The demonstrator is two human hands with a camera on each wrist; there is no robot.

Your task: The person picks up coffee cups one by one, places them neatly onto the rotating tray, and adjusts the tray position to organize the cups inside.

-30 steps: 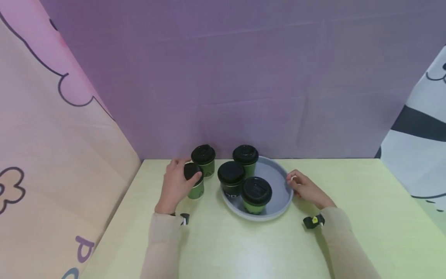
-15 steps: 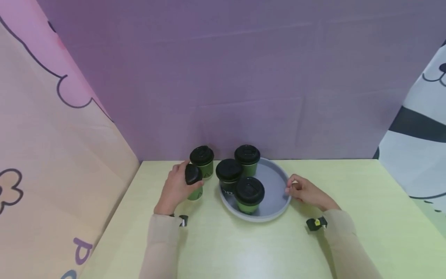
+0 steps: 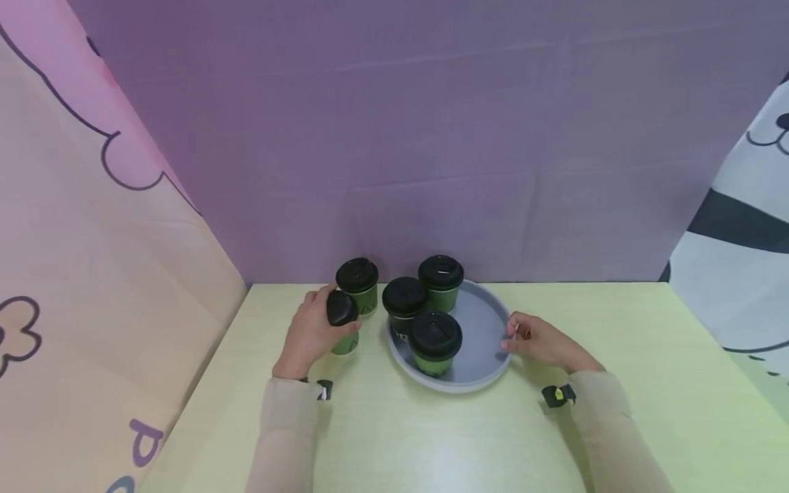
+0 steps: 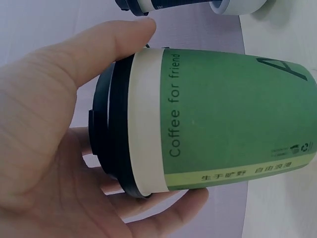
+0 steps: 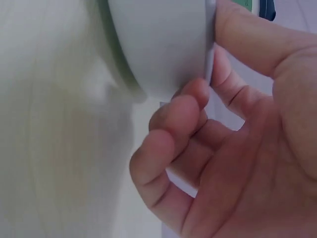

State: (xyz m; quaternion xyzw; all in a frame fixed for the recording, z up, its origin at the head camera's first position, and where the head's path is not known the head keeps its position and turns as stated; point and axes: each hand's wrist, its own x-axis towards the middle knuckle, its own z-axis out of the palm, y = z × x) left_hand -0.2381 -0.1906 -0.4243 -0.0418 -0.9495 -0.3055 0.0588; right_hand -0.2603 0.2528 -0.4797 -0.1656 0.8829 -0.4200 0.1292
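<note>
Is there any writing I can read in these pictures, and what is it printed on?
"Coffee for friend": on the green cup gripped by the left hand.
"生于旷野 自由浪漫", as best I can read it: on that cup's pale green band.
A large black letter, perhaps "A", cut off at the frame edge: same cup.
Purple "P" and part of another letter: on the left backdrop.
White marks on a tray cup: too small to read.

green cups (image 3: pixel 434 346), black lids (image 3: pixel 436 333), grey tray (image 3: pixel 481 342)
</note>
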